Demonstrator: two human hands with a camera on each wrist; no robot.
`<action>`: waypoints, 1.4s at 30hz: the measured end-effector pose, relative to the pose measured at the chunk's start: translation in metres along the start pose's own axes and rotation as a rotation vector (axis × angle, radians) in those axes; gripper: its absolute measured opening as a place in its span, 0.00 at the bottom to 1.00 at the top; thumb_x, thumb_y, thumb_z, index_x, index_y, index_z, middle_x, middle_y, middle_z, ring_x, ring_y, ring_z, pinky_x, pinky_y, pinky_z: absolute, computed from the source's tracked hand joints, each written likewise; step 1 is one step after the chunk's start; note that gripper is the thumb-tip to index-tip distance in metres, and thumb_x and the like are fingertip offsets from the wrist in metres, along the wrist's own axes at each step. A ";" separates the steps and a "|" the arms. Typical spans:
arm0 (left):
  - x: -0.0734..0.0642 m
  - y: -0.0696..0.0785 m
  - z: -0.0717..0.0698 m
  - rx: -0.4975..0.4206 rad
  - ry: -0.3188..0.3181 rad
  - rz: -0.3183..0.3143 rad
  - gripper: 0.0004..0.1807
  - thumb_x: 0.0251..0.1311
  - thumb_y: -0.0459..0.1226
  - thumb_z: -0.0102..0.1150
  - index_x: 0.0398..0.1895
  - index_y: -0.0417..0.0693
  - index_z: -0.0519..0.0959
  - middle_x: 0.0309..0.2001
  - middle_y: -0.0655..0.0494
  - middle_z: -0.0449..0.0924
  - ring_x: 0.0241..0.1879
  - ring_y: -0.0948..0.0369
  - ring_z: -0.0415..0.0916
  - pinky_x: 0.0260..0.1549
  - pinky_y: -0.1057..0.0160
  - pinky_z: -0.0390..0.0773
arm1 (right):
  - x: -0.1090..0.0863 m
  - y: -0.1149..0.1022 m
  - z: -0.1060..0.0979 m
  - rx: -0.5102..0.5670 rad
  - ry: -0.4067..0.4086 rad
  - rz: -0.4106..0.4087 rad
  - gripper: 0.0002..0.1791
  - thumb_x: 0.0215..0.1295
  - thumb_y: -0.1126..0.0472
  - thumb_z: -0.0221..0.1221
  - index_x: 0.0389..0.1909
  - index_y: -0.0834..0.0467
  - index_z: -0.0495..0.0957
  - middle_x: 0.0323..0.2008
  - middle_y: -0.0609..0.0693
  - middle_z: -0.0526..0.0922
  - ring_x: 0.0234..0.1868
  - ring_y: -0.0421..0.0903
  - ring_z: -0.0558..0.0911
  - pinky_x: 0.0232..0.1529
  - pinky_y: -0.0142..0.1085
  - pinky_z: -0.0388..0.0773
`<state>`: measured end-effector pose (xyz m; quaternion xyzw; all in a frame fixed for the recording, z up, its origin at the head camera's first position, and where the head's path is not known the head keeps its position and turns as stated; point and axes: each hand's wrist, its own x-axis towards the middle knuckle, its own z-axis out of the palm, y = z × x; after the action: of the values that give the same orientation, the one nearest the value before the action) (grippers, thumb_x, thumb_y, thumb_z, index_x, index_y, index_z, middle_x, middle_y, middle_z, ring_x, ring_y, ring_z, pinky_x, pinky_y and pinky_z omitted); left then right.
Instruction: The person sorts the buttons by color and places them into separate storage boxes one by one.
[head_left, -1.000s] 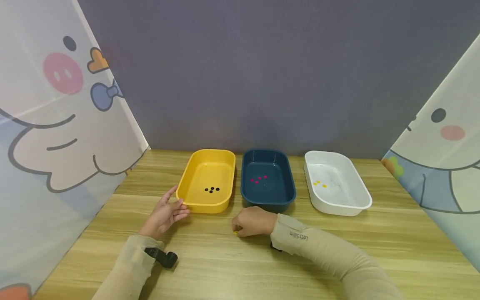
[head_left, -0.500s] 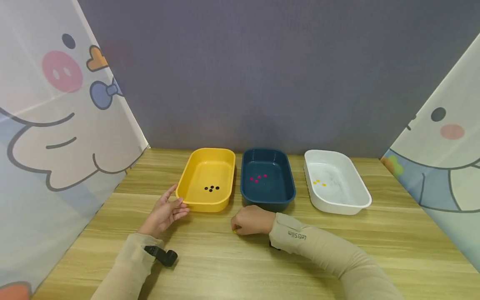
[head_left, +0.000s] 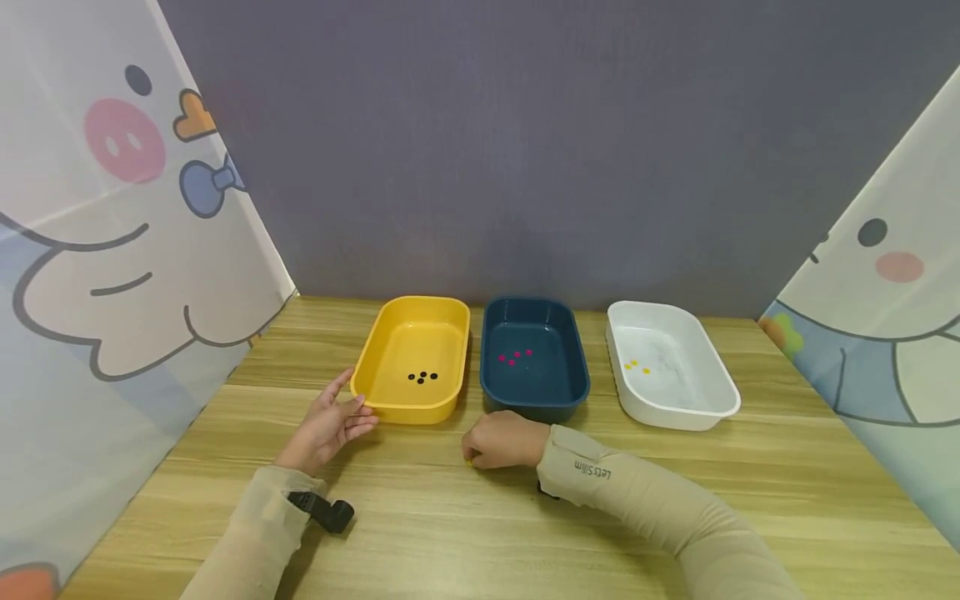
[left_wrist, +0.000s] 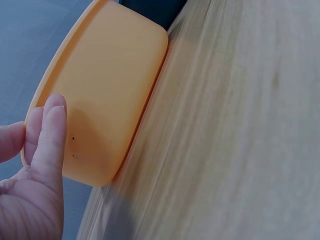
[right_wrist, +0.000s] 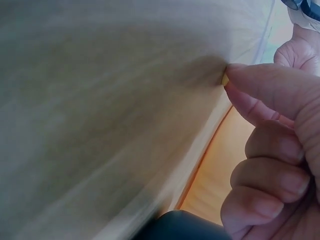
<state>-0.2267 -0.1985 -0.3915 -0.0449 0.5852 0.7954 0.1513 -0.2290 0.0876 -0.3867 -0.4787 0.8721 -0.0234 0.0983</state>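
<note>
My right hand [head_left: 504,440] is low over the wooden table, in front of the dark blue tray [head_left: 536,410]. Its thumb and index finger pinch a small yellow button-like disc [right_wrist: 225,79], mostly covered by the fingertips; the other fingers curl inward. At the near left corner of the yellow tray [head_left: 408,414], my left hand [head_left: 326,429] touches the wall and rim with fairly straight fingers. Several black discs [head_left: 422,377] lie in the yellow tray, several pink discs [head_left: 514,357] in the blue one. A few yellow discs [head_left: 635,366] lie in the white tray [head_left: 678,418].
The three trays stand in a row along the back of the wooden table [head_left: 420,533], before a grey panel [head_left: 480,150]. Cartoon-printed curtains [head_left: 127,275] border both sides. A black wrist camera [head_left: 326,511] sits on the left sleeve.
Both hands stay almost in place. A little less of the yellow disc shows between the right fingertips than a second ago.
</note>
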 end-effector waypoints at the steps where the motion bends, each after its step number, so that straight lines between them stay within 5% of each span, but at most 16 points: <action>1: 0.000 0.000 0.000 0.004 0.003 -0.003 0.38 0.73 0.27 0.37 0.77 0.54 0.32 0.24 0.53 0.79 0.23 0.62 0.81 0.32 0.66 0.85 | 0.000 0.001 0.001 0.003 -0.002 0.005 0.02 0.62 0.60 0.64 0.33 0.52 0.85 0.31 0.38 0.84 0.30 0.32 0.79 0.30 0.23 0.76; 14: 0.003 -0.001 0.007 0.017 -0.012 -0.003 0.38 0.73 0.27 0.38 0.77 0.53 0.32 0.25 0.53 0.79 0.24 0.62 0.82 0.33 0.66 0.85 | -0.008 0.009 0.001 0.146 -0.042 0.063 0.05 0.62 0.61 0.63 0.27 0.51 0.79 0.24 0.38 0.77 0.24 0.33 0.71 0.26 0.24 0.72; 25: 0.008 -0.001 0.011 0.033 -0.026 -0.009 0.38 0.73 0.28 0.39 0.77 0.53 0.33 0.25 0.53 0.79 0.25 0.62 0.82 0.33 0.65 0.85 | -0.027 0.014 -0.015 0.589 -0.002 0.203 0.10 0.67 0.70 0.53 0.25 0.60 0.78 0.25 0.43 0.74 0.21 0.37 0.64 0.25 0.26 0.65; 42: -0.002 0.005 -0.004 -0.005 -0.030 0.001 0.40 0.72 0.28 0.40 0.76 0.52 0.30 0.26 0.51 0.80 0.26 0.61 0.82 0.35 0.64 0.85 | -0.052 0.028 -0.029 0.748 0.054 0.277 0.09 0.65 0.70 0.53 0.28 0.66 0.79 0.25 0.44 0.74 0.22 0.38 0.65 0.25 0.26 0.64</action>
<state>-0.2268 -0.2042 -0.3873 -0.0330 0.5808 0.7976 0.1594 -0.2307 0.1453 -0.3539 -0.2867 0.8620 -0.3385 0.2453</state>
